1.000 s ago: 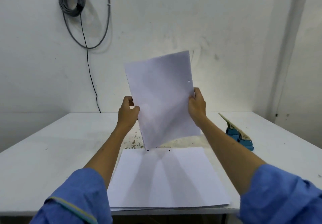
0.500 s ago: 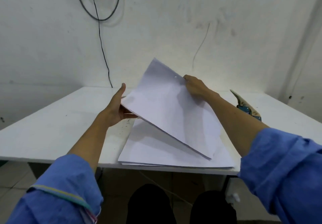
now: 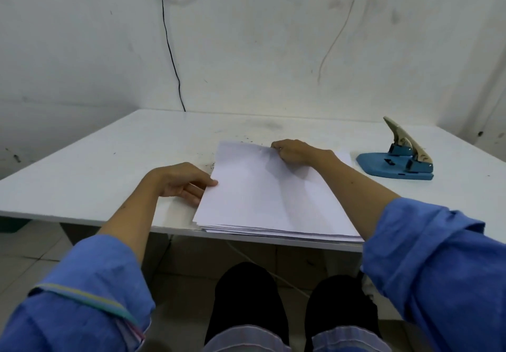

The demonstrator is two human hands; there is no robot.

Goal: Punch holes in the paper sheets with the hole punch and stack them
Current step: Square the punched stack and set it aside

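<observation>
The punched sheet you held upright in front of you a second ago has been swung down and now lies on top of the stack, its near edge roughly level with the sheets beneath. Half a second ago it was still tilted, far end high; that tilt is gone. In my judgement this sheet's stacking step is all but complete, with only squaring and release outstanding.

Your right hand has its grip closed on the sheet's far right corner, fingers curled over the edge. Your left hand is at the sheet's left edge, thumb on top and fingers beneath, a light pinch rather than a firm clamp.

Edges: the stack sits at the near edge of the surface, and its front appears to overhang slightly. The lower sheets are fanned unevenly there. A forward nudge could, I judge, send sheets off onto your lap.

Room: the hole punch stands to the right, apart from the stack, its handle raised. Open surface lies between it and your right hand. Paper specks are scattered beyond the stack's far left corner. The left half of the surface carries nothing that I can see. A cable hangs down the wall behind.
</observation>
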